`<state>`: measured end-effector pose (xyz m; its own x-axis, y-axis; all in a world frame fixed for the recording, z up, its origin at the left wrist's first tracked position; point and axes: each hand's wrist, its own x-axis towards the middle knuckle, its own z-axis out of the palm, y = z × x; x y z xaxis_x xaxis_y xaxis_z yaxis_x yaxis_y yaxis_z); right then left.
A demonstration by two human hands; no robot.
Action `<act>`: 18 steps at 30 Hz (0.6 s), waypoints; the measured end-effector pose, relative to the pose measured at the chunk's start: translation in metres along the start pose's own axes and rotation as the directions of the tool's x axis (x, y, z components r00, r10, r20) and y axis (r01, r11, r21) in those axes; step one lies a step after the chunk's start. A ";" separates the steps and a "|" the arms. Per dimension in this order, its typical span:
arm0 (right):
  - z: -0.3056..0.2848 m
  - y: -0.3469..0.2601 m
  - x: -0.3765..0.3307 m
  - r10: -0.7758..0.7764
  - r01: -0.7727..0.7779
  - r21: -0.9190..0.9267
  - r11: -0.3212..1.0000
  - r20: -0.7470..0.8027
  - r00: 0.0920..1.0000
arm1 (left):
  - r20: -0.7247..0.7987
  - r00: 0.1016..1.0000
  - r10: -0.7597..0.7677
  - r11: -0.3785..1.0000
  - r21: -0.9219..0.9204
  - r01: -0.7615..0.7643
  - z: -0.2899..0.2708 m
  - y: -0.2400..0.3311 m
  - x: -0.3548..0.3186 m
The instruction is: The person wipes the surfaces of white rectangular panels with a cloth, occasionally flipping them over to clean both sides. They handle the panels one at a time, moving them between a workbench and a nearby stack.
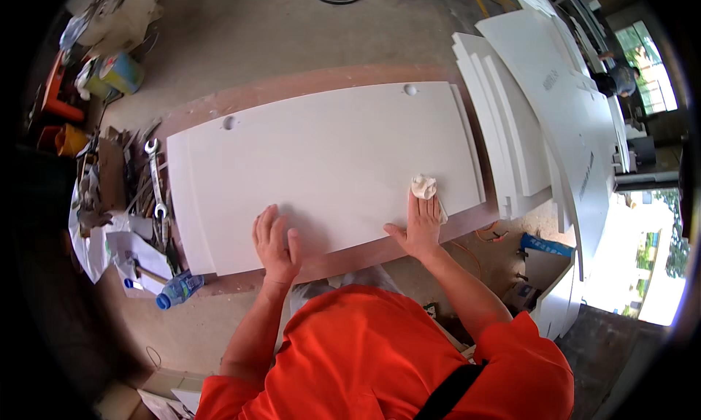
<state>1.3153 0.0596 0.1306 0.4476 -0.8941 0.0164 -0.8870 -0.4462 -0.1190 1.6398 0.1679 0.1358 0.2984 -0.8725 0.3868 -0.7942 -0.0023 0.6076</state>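
Red shirt (365,354) below, left hand (274,246) spread, right hand (420,232) lies flat on cloth (423,186), wrench (155,176) flanking panel (321,157).

Observed white board (328,157) lying on reddish table (241,91), with two round hollows (410,89) near far edge; noted right hand (420,226) laid flat over crumpled white cloth (423,186) near board's right end, with thumb spread; found left hand (276,245) over board's near edge, spread, with contact unclear; recorded, at left, wrench (157,179) and blue-capped plastic bottle (180,289), tipped over; recorded, at right, stacked white panels (515,121); sighted beyond these another person (626,81), partly hidden.
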 end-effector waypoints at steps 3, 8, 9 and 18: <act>0.007 -0.110 -0.021 -0.501 0.463 0.208 0.861 0.193 0.844 | -0.136 0.987 -0.081 0.928 -0.373 0.024 -0.010 -0.007 -0.013; 0.016 -0.207 0.008 -0.808 0.814 0.153 0.560 0.320 0.495 | -0.199 0.875 -0.442 0.787 -0.553 0.272 -0.048 -0.003 -0.129; 0.018 -0.225 0.016 -0.853 0.872 0.137 0.470 0.324 0.408 | -0.198 0.820 -0.538 0.734 -0.589 0.340 -0.052 -0.004 -0.151; 0.041 -0.362 0.053 -0.964 0.926 0.312 0.214 0.220 0.149 | -0.191 0.336 -0.922 0.339 -0.818 0.465 -0.062 -0.050 -0.202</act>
<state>1.6648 0.1749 0.1343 0.9468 0.3056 -0.1011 0.2598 -0.9110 -0.3203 1.6525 0.3749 0.0701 0.9339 -0.1975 -0.2979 0.3025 -0.0073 0.9531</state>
